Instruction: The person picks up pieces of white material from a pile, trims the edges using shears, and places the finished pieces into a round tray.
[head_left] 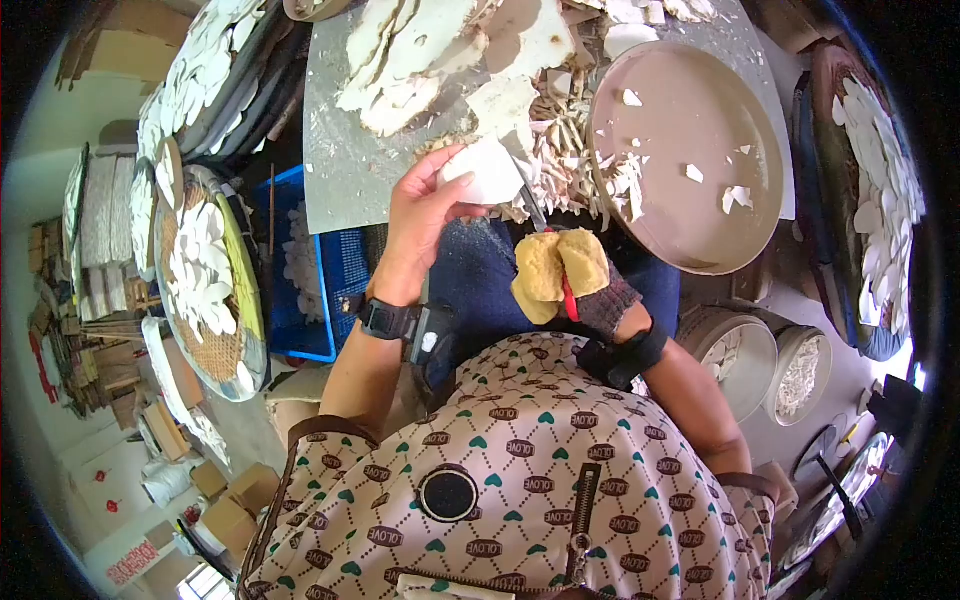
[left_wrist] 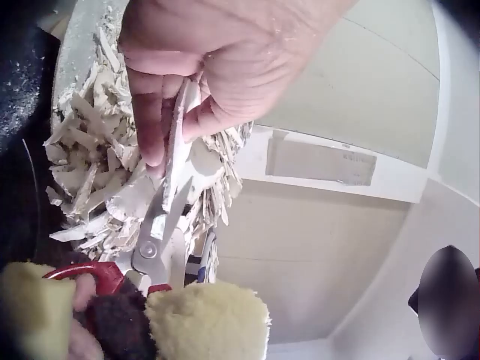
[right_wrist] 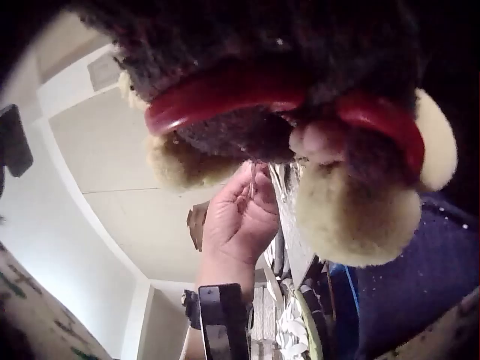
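My left hand [head_left: 425, 205] pinches a flat white piece [head_left: 485, 172] between thumb and fingers, over the near edge of the table. My right hand [head_left: 605, 300] wears a dark knitted glove with yellow spongy pads [head_left: 560, 262] at the fingers. It grips red-handled scissors [left_wrist: 148, 249], with fingers through the red handle loops [right_wrist: 217, 97]. In the left wrist view the white piece is nearly edge-on, and the scissor blades meet its lower end. From the head camera, the blades lie along the piece's right edge. Pads and glove hide most of the handles.
The grey metal table [head_left: 340, 190] bears larger white sheets [head_left: 410, 60] and a heap of slivers [head_left: 560, 150]. A round shallow tray [head_left: 690, 255] with a few fragments sits at right. A blue crate [head_left: 325, 345] stands left, round containers [head_left: 800, 375] lower right, a loaded round basket [head_left: 205, 270] further left.
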